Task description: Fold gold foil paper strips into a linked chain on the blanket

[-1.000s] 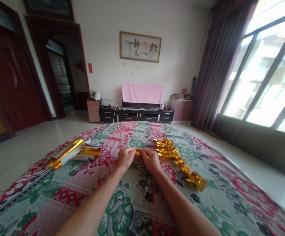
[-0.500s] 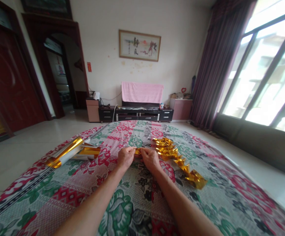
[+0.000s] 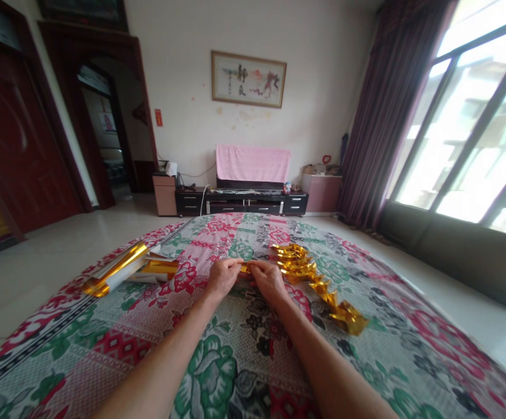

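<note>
Your right hand (image 3: 268,280) has loosened its curl slightly since half a second ago, its fingers now lying flatter, while your left hand (image 3: 223,278) has shifted only a touch. Both are nearly closed, thumbs and fingertips pinching a small gold piece (image 3: 245,268) between them, just above the cloth (image 3: 209,372) and straight ahead of you. What shows of that piece is a short, narrow strip whose long axis runs left to right, one end toward each hand; your fingers hide the ends, so you cannot tell its full shape. It has a shiny, foil-like surface. Just beyond your right hand, folded gold pieces (image 3: 296,263) lie in a crinkled, sharp-cornered row, slanting from the far side back toward you and out to the right. Well to the left of your left hand, gold sheets (image 3: 122,271) lie curled, glossy on one face and pale on the other, the largest roll pointing away from you and rightward. The cloth looks woven, with red, green and grey flowers.
</note>
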